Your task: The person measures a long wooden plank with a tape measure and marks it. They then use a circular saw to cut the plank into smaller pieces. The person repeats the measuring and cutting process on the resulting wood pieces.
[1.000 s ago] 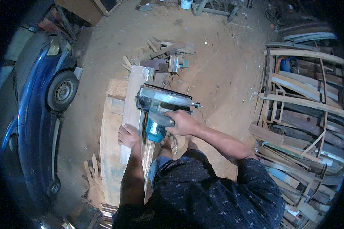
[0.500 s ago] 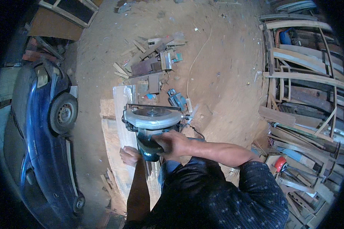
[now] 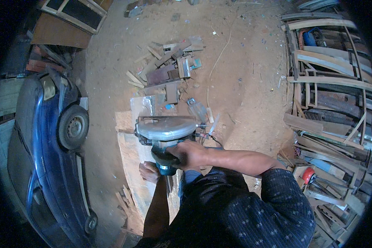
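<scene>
Right hand [image 3: 193, 155]: fingers wrapped round the circular saw [image 3: 166, 129] by its handle;
Left hand [image 3: 149, 171]: on the pale board [image 3: 142, 106]; finger spread, cannot tell.

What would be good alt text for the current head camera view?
A person's right-hand grip holds a teal-and-silver circular saw over a pale board, with the left-hand grip beside the saw's lower end. Wood offcuts lie on the brown floor ahead, a blue car stands to the left, and piled timber lies to the right.
</scene>
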A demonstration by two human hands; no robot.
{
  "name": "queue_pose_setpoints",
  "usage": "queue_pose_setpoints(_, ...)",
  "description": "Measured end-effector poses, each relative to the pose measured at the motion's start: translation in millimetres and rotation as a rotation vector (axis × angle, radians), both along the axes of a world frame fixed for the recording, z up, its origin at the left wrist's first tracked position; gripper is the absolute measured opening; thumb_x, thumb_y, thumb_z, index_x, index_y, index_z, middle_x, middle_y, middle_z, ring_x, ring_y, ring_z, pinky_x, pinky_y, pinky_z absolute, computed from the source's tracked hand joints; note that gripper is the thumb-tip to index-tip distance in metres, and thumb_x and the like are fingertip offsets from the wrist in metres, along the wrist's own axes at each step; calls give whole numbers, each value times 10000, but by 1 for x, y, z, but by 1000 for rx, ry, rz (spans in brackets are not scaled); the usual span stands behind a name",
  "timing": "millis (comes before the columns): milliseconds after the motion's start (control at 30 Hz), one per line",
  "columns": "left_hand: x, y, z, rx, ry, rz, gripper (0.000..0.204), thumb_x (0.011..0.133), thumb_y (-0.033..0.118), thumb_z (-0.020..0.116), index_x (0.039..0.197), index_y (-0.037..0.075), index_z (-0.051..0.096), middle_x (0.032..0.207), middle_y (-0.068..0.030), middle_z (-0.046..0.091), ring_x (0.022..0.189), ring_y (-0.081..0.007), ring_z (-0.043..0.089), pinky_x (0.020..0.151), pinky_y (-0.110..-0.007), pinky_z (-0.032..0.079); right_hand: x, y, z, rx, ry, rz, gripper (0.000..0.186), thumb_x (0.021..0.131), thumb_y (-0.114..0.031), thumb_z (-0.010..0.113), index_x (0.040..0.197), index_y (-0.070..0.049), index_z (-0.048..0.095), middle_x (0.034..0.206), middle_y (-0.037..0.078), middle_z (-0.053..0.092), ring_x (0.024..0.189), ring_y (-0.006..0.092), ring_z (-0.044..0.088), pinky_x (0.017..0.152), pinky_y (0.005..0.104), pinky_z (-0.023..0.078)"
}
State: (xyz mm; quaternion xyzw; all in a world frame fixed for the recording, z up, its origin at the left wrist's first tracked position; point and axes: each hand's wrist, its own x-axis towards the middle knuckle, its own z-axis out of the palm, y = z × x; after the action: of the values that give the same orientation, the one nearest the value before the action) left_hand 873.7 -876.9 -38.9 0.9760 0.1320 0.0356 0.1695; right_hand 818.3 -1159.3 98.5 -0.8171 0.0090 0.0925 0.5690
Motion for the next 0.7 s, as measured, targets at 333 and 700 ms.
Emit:
queue_pose_setpoints(333,9,10,-19,28,39,-109,505,1035,457,429,1190,31,651,1105,-228,650,1016,-455,585,871,-583,421,27,29,-12,-43,8,18,609,760,-385,811,1285,-119,650,1036,186,698,963,405,674,832,468,552)
queue_pose_setpoints(700,8,20,-34,64,-36,-76,521,1032,467,426,1205,29,649,1123,-232,644,1038,-453,578,890,-577,417,55,53,-15,-26,-59,59,753,705,-445,848,1332,-88,633,1128,177,685,1006,348,675,882,421,549)
